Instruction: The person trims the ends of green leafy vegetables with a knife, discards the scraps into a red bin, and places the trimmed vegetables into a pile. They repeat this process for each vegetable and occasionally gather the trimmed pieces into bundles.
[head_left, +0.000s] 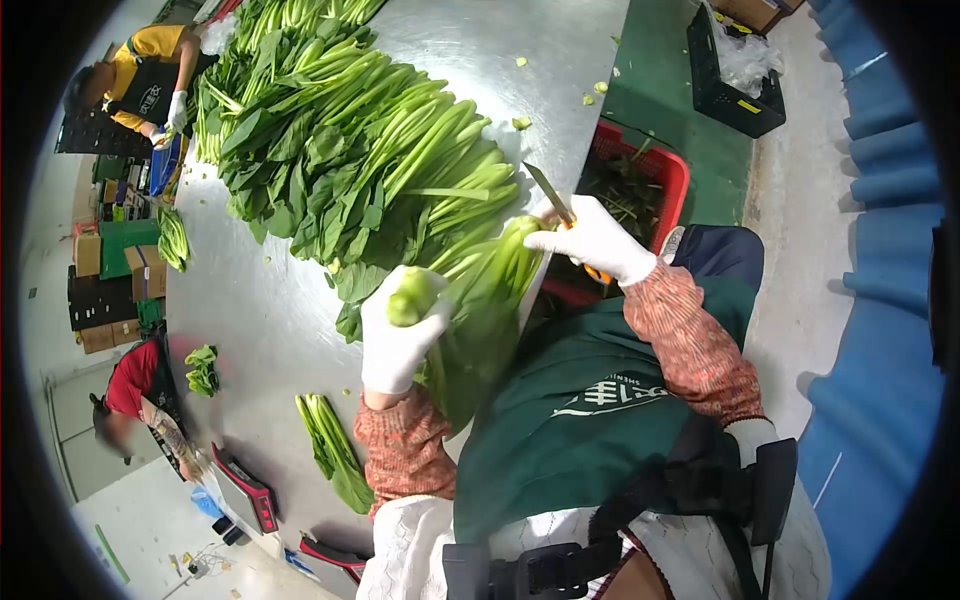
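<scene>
My left hand [403,325], in a white glove, is closed around a bunch of leafy greens with its pale cut base [411,298] showing. My right hand [594,240], also gloved, grips an orange-handled knife [550,190] whose blade points up and away from me. Beside its fingers is the pale base of another green bunch [520,238], whose leaves hang toward my apron. A large pile of leafy greens [350,150] lies on the metal table [260,330] just beyond both hands.
A red basket [672,188] with trimmings stands below the table edge at right. Small scraps [521,123] and a separate bunch [333,450] lie on the table. Two scales [245,485] and two co-workers [150,85] are at left. A black crate [735,80] sits at upper right.
</scene>
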